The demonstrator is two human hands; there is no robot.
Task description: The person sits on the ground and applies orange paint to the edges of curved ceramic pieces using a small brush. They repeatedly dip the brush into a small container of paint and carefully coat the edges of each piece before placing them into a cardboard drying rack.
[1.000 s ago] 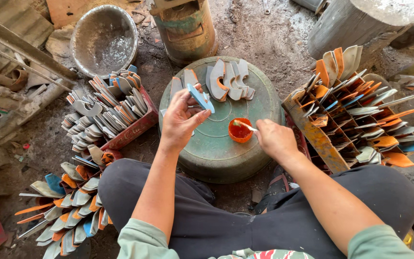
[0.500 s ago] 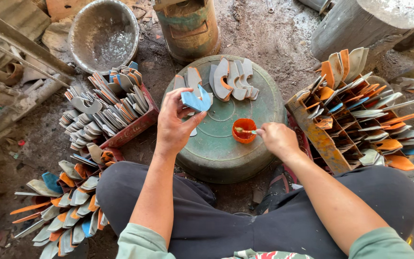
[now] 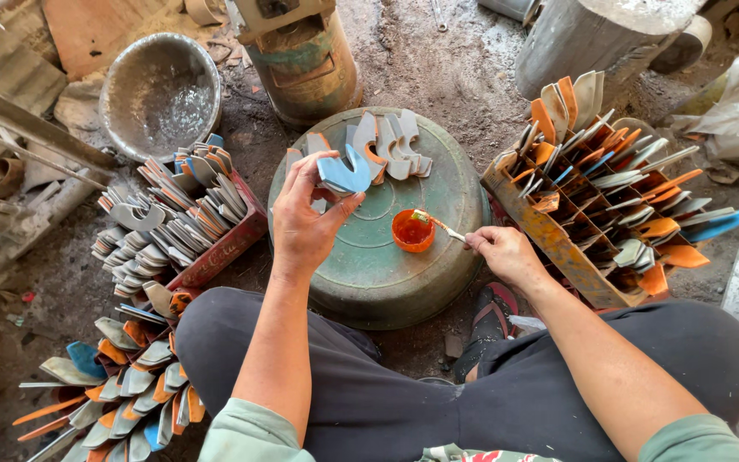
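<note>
Bare, dusty earth floor (image 3: 438,68), gritty and grey. At centre an overturned round metal basin (image 3: 378,265), dull green, worn, ringed with concentric ridges, serving as a work surface. Right of it a rusty orange crate (image 3: 549,244) of slotted dividers, packed with thin curved pieces in grey, orange and blue, standing on edge. Left, a red tray (image 3: 228,244) crammed with the same flat U-shaped pieces, more fanned out on the ground by the knee. Behind, a dented silvery bowl (image 3: 160,90) and a rusted green drum (image 3: 305,60). On the far part of the basin, a small row of grey horseshoe-shaped pieces (image 3: 391,145), some orange-edged.

Left hand (image 3: 305,222) raised over the basin's left side, thumb and fingers pinched on a blue U-shaped piece (image 3: 344,174), smooth, matte, flat, its open end up. Right hand (image 3: 506,252) at the basin's right rim, fingers closed narrowly around a thin brush (image 3: 438,224), tip dipped toward a small orange cup (image 3: 412,231) of glossy orange liquid resting on the basin.
</note>
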